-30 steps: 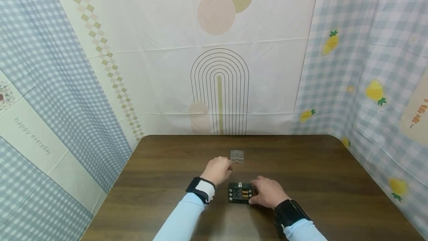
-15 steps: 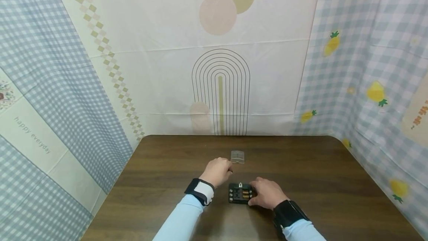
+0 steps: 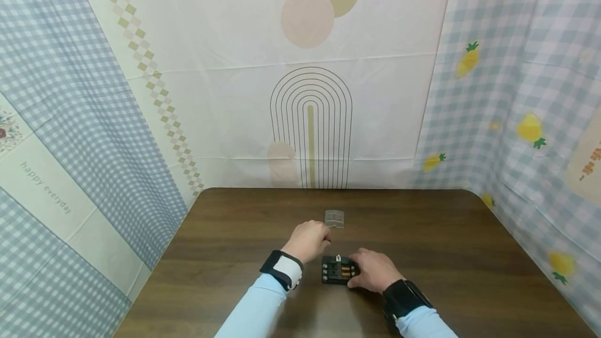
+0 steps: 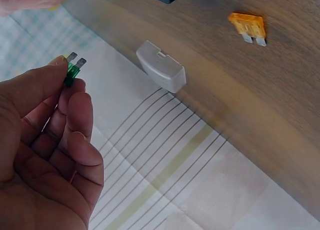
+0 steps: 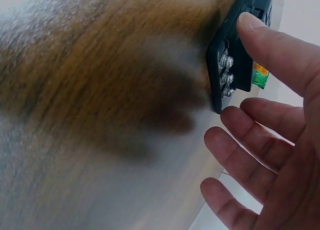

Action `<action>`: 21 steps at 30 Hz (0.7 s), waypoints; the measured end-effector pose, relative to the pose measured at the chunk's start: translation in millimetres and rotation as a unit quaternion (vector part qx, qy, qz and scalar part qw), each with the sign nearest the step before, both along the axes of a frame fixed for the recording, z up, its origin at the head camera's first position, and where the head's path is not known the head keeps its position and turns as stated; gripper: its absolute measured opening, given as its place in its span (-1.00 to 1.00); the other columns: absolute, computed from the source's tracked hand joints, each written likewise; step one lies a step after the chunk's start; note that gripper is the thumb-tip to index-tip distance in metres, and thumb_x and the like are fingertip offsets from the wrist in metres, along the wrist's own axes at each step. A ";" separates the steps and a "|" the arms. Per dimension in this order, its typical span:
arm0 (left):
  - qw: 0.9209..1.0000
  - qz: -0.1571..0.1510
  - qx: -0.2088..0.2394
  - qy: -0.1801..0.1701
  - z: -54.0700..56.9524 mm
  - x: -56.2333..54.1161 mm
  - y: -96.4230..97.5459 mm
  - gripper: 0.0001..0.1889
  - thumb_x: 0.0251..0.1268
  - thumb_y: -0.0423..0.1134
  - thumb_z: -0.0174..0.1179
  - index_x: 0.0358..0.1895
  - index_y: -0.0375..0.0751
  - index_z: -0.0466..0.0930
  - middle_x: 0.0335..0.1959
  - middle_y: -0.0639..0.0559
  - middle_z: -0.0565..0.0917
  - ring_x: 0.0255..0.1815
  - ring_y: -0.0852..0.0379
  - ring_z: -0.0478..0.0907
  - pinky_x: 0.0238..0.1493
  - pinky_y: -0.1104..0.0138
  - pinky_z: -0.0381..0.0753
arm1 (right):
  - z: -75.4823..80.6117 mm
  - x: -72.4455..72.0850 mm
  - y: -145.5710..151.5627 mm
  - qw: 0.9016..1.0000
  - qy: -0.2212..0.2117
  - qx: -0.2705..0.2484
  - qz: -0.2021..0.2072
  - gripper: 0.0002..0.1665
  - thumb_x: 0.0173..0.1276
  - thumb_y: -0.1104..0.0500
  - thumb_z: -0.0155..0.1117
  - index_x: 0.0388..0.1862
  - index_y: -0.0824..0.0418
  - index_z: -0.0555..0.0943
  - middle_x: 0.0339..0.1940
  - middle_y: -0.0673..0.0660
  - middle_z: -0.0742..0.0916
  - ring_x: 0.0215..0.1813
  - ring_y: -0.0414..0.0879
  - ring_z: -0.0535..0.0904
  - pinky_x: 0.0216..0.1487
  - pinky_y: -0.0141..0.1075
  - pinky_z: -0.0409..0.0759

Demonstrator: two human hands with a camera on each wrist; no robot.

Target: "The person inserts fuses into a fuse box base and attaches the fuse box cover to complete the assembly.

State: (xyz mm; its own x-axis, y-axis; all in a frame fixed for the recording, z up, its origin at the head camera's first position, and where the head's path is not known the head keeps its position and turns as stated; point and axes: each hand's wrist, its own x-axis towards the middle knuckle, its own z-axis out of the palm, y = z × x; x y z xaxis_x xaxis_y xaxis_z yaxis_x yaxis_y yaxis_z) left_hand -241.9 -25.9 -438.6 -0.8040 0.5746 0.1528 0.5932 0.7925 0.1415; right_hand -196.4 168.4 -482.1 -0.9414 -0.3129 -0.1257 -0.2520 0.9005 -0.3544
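Observation:
Between thumb and index finger my left hand (image 3: 307,241) pinches a green blade fuse (image 4: 74,73), its metal prongs pointing up and away from the fingers in the left wrist view. A black fuse box (image 3: 332,273) with rows of screw terminals lies on the table to the right of and nearer than that hand. My right hand (image 3: 375,270) grips the box's right end, the thumb (image 5: 260,35) on one side and the index finger at the other. An orange fuse and a green fuse (image 5: 260,80) sit in the box. The left hand is apart from the box.
Beyond the left hand lies a clear plastic cover (image 3: 334,218). A loose orange blade fuse (image 4: 248,26) rests on the wooden table (image 3: 225,233) in the left wrist view. Patterned cloth (image 3: 225,113) hangs behind the table and at both sides.
The left hand has shifted very slightly to the right. My right hand and the fuse box stay in place; the head view itself moves a little.

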 end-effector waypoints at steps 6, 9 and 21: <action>1.000 -0.015 -0.003 0.016 2.0 4.5 1.1 -0.97 0.24 -0.21 0.38 -0.34 -0.04 0.77 -0.41 0.18 0.71 -0.41 0.27 0.62 -0.36 0.40 0.59 | -1.9 1.4 -2.1 1.000 0.019 -0.003 0.012 -0.36 -0.03 0.02 0.64 0.01 0.27 0.68 -0.22 0.09 0.67 -0.21 -0.02 0.58 -0.06 0.04 0.57; 1.000 -0.023 -0.004 0.019 1.5 5.8 1.6 -0.95 0.23 -0.21 0.39 -0.38 -0.04 0.77 -0.44 0.18 0.71 -0.45 0.28 0.60 -0.39 0.43 0.57 | -2.3 1.1 -2.8 1.000 0.018 -0.003 0.014 -0.36 -0.02 0.02 0.64 0.02 0.28 0.67 -0.18 0.11 0.67 -0.19 0.00 0.59 -0.05 0.05 0.57; 0.999 -0.036 -0.008 -0.032 -5.6 13.2 6.2 -0.95 0.24 -0.25 0.38 -0.38 -0.07 0.77 -0.47 0.17 0.70 -0.52 0.32 0.52 -0.44 0.47 0.50 | -4.7 -0.9 -4.5 1.000 0.022 0.006 0.020 -0.40 0.02 0.04 0.62 0.02 0.28 0.68 -0.21 0.09 0.67 -0.20 -0.01 0.60 -0.07 0.03 0.58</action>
